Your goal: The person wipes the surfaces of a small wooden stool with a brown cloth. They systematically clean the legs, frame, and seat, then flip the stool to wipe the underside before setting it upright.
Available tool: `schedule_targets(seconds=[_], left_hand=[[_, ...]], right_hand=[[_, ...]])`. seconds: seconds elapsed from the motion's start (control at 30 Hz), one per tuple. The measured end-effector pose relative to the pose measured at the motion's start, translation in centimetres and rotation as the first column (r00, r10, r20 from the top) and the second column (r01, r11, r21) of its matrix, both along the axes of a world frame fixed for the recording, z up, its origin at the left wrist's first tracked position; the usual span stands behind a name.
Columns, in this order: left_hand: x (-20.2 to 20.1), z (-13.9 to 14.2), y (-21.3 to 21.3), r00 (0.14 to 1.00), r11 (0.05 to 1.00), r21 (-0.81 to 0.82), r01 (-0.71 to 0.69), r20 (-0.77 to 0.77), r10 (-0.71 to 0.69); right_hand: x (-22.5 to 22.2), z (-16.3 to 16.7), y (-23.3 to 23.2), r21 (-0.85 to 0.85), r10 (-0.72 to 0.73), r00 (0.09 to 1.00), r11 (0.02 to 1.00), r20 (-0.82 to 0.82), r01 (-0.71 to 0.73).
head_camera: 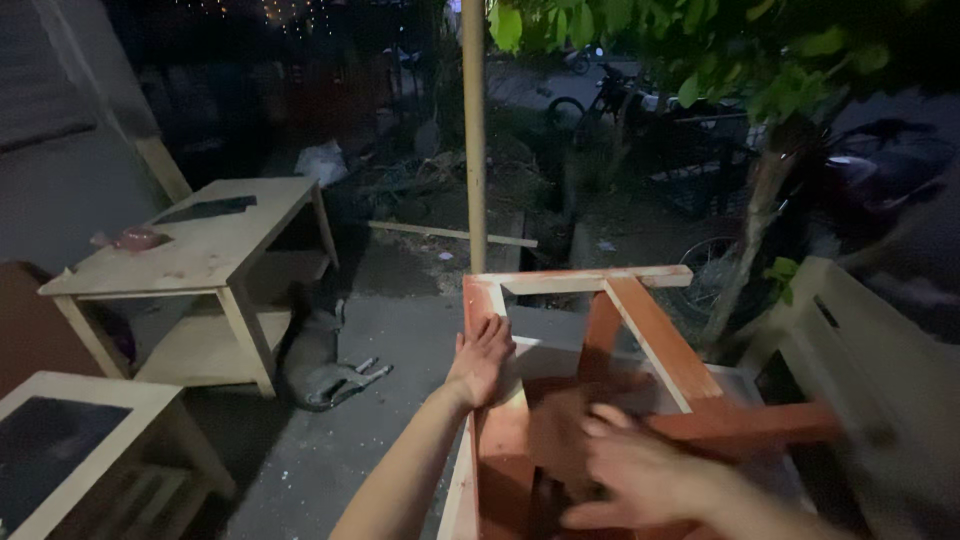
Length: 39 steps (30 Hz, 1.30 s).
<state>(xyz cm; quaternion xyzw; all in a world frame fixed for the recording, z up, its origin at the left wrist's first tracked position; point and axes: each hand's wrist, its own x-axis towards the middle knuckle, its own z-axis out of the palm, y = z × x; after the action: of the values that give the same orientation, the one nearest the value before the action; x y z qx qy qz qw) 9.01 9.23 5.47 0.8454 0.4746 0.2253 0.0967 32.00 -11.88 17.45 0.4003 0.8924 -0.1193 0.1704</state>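
— Gripping anything, those hands?

— The left hand (482, 356) lies on the near left leg of the red-painted wooden frame (610, 390), fingers together and curled over the edge of the wood, pressing on it more than clamping it. The right hand (640, 480) is blurred, low in the view over the frame's middle boards; its fingers look spread, but I cannot tell whether they close on anything.

— Where does the frame stand?

— Directly before the person, tipped so its legs and crossbars point up and away, with an unpainted pale strip along its far top rail.

— Any packages, labels, signs?

— No labels or signs that I can make out. A crumpled whitish bag (322, 160) lies on the ground far off, beyond the table. A small pink object (135, 239) sits near the left edge of the bare wooden table (215, 255), and a flat dark rectangular sheet (205, 209) lies toward its far end.

— And room to move?

— Left of the frame is a strip of open concrete, though a grey cat (318, 360) lies stretched beside the table's lower shelf. A second pale table (75, 440) with a dark inset top crowds the near left corner. On the right, a pale wooden piece (860, 350) stands just beside the frame. Behind, a slim upright post (474, 130) and a tree trunk (750, 240) close off the far edge.
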Motion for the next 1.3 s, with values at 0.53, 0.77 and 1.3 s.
schedule_targets(seconds=[0.53, 0.77, 1.3], left_hand=[[1.3, 1.8, -0.3, 0.434, 0.687, -0.489, 0.537, 0.859, 0.272], [1.5, 2.1, 1.5, 0.352, 0.751, -0.278, 0.599, 0.934, 0.064], [2.0, 1.5, 1.0, 0.695, 0.816, -0.476, 0.327, 0.707, 0.134]], right_hand=[[-6.9, 0.0, -0.3, 0.200, -0.089, 0.992, 0.977, 0.090, 0.070], [-8.5, 2.4, -1.0, 0.185, -0.173, 0.985, 0.968, 0.000, 0.170], [-8.1, 1.9, -1.8, 0.109, -0.177, 0.964, 0.981, 0.199, 0.158]])
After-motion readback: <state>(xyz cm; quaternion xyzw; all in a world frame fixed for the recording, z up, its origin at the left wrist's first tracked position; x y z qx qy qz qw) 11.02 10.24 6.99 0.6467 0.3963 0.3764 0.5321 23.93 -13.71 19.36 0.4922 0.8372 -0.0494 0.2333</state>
